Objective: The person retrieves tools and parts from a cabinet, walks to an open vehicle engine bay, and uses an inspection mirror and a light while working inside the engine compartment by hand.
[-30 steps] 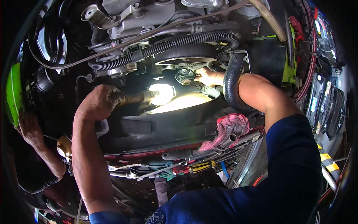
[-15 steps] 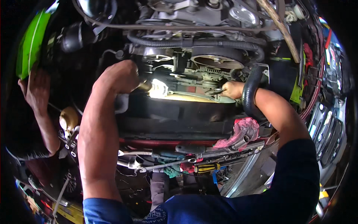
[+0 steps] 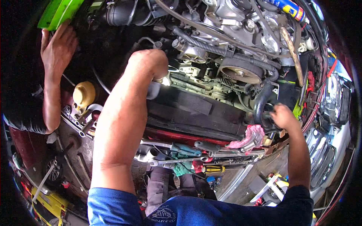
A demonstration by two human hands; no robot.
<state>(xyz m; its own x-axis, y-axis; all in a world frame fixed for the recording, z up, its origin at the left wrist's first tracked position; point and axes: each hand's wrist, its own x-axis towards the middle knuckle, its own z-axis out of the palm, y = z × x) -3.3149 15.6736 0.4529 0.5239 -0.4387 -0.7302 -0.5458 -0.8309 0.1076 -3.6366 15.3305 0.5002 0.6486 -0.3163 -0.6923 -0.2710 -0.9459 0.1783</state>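
Observation:
My left hand (image 3: 149, 62) is closed over the left part of the engine bay. A lit flashlight (image 3: 164, 80) shows in part below its fingers, and the rest of it is hidden by the hand. Beyond it lie a metal pulley (image 3: 195, 55) and a large round toothed pulley (image 3: 241, 71). At the right, my right hand (image 3: 283, 116) is closed just beside a thick black hose (image 3: 263, 98). Something small and dark lies at its fingertips, too hidden to name. Between the two hands runs the black front panel (image 3: 196, 109).
Another person's hand (image 3: 59, 49) rests by a green panel (image 3: 60, 13) at the upper left. A wooden stick (image 3: 292, 56) leans on the engine. Along the front edge lie a pink rag (image 3: 249, 136), wrenches (image 3: 181, 161) and a yellow screwdriver (image 3: 213, 169). A spray can (image 3: 288, 9) lies at the back.
My right hand has come out from between the hose and the pulleys to the hose's right side. The view has shifted, and the flashlight's glow on the panel is smaller.

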